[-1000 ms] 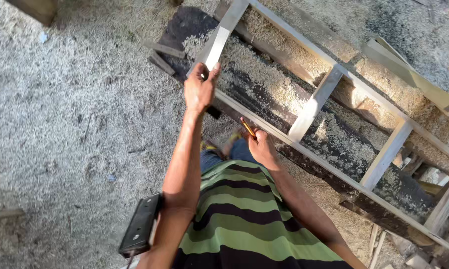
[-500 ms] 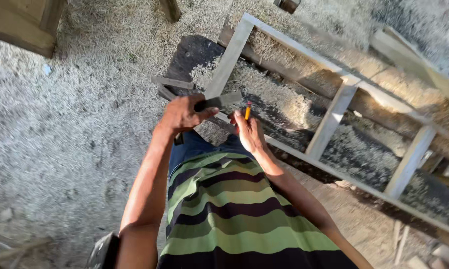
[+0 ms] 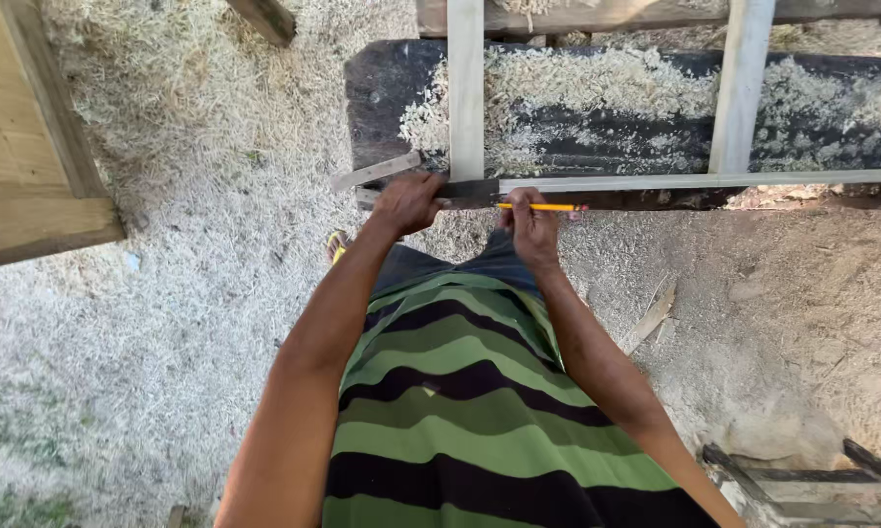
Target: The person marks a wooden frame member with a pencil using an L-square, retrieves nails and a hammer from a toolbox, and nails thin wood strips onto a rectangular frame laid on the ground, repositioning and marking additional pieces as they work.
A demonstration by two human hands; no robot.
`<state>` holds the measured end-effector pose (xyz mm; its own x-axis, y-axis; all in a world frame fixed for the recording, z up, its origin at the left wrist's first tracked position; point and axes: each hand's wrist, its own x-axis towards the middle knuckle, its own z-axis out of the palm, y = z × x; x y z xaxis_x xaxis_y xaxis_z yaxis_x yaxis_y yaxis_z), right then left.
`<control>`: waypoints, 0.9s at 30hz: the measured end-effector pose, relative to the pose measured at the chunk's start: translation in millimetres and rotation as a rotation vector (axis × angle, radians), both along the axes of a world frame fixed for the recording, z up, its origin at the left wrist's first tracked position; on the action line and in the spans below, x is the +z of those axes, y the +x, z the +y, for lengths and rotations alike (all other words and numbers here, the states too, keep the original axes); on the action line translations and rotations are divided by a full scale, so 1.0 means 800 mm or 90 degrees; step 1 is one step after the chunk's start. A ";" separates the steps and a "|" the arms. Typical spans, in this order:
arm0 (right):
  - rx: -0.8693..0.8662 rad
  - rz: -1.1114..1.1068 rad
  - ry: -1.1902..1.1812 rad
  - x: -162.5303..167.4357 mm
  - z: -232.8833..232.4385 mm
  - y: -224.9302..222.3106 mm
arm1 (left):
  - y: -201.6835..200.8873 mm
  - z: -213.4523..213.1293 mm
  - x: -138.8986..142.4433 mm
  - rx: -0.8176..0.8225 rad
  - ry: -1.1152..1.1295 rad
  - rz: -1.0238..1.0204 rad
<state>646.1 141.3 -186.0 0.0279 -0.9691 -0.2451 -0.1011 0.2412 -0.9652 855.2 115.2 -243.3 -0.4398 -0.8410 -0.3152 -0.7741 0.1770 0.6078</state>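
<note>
At the near edge of the dark workbench [image 3: 382, 108], the left hand [image 3: 408, 202] presses a square's dark stock [image 3: 470, 191] against the pale wooden frame [image 3: 656, 182]; its metal blade [image 3: 374, 172] juts left. The right hand [image 3: 530, 223] pinches a yellow pencil [image 3: 543, 207] beside it. The frame looks light yet stiff, best steadied along its near rail.

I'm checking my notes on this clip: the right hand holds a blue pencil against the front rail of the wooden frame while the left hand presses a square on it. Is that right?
Not quite. In the head view the pencil in the right hand is yellow, not blue. The rest stands: it lies against the front rail of the wooden frame, and the left hand presses the square on it.
</note>
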 end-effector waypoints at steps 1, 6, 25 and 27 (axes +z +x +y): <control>0.001 -0.014 -0.035 0.003 0.004 0.004 | -0.001 0.001 0.000 -0.007 -0.038 0.003; 0.024 0.142 -0.117 0.010 0.011 0.001 | -0.012 0.011 -0.001 -0.021 -0.100 -0.019; 0.167 0.262 -0.318 0.015 0.022 0.003 | -0.031 0.007 0.011 -0.028 -0.027 -0.090; 0.206 0.311 -0.394 0.011 0.020 0.003 | -0.029 0.005 0.013 -0.043 -0.037 -0.121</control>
<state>648.8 157.1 -177.1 0.3554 -0.8952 0.2691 -0.5134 -0.4275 -0.7441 832.3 119.4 -232.9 -0.4330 -0.8310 -0.3494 -0.8589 0.2627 0.4396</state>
